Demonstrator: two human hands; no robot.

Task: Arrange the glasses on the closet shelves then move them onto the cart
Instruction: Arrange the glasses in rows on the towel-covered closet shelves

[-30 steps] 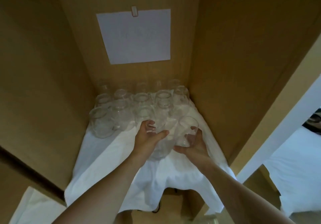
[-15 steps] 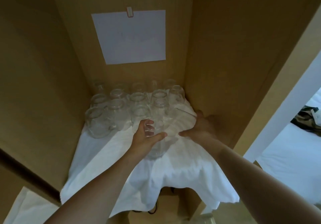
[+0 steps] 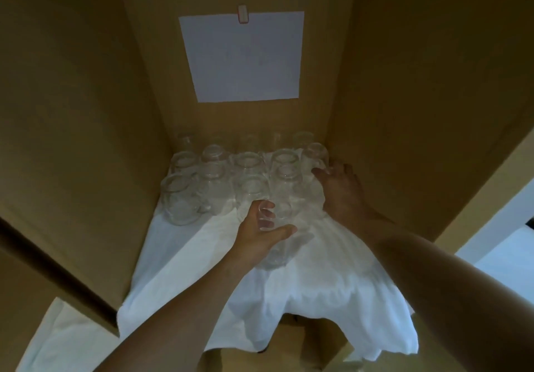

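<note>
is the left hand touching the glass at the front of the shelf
Touching. The head view shows the left hand curled round the front glass, its thumb across the near side and its fingers visible through the clear wall on the far side.

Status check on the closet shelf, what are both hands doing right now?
Left hand grips front glass. Right hand at the right-side glass, grip unclear. Other glasses crowd behind on white cloth.

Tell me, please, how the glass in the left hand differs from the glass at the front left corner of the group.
The clear glass in the left hand is gripped by the left hand; the clear front-left glass stands untouched. The held one sits apart, nearer the front of the white cloth; the other adjoins its neighbours. Both are transparent and on the cloth.
</note>
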